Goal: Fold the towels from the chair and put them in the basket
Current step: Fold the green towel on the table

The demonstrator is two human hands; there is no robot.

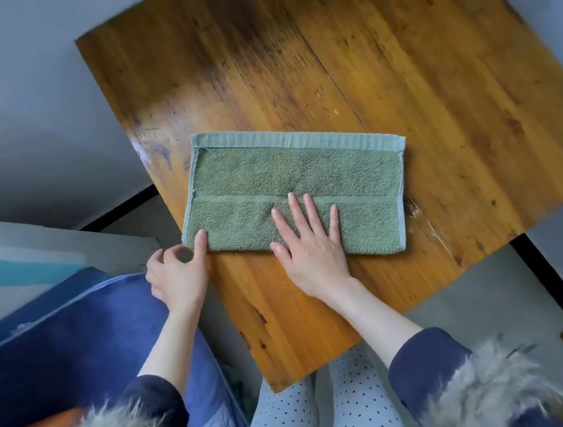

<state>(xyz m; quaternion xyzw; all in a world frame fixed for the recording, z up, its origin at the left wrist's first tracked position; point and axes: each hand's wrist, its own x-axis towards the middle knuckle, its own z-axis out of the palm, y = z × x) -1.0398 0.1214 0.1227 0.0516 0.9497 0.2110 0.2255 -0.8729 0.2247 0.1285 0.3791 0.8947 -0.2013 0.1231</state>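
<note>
Green towel (pixel 291 191) folded on wooden table (pixel 396 64), right hand (pixel 310 245) flat on it, left hand (pixel 179 271) pinching its corner, blue towel (pixel 61 337) beside.

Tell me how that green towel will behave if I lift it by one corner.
The towel is terry, so it will probably droop and unfold. It looks thin, likely light. Flat under the right hand, it shouldn't slide much on the table.

Soft, even daylight fills the scene, a pale glare washing over the worktop (pixel 381 83) near its left corner, shadows faint and short beneath the towel (pixel 290 174), the centre fairly crisp while the fur cuffs (pixel 489 382) and frame edges smear and bend with wide-angle distortion.
</note>
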